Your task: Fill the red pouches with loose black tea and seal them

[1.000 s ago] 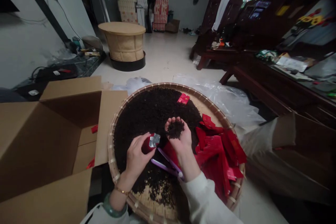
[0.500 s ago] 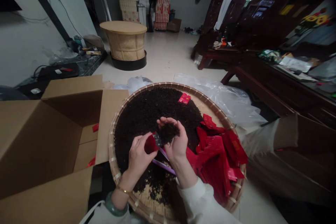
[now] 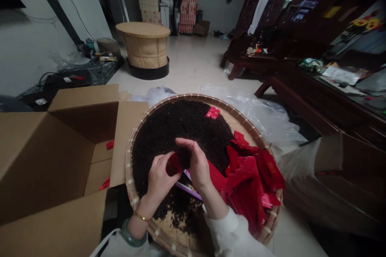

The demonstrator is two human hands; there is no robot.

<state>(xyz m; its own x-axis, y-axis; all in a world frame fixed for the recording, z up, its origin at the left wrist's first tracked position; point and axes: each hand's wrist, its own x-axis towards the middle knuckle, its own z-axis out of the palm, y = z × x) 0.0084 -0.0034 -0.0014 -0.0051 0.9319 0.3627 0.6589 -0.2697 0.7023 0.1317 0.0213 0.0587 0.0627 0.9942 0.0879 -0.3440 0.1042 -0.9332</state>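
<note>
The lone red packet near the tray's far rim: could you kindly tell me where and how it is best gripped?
Pinch the red packet by its left and right edges, probably best from above: it looks small and flat, rests low at the edge of the dark leaves, and nothing covers it.

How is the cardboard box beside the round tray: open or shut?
Open: the cardboard box has its flaps spread outward, and red items show inside.

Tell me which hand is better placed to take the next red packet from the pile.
Probably the right hand: it is nearer the pile, though cupping dark leaves; the left hand is farther away and holds a packet.
</note>
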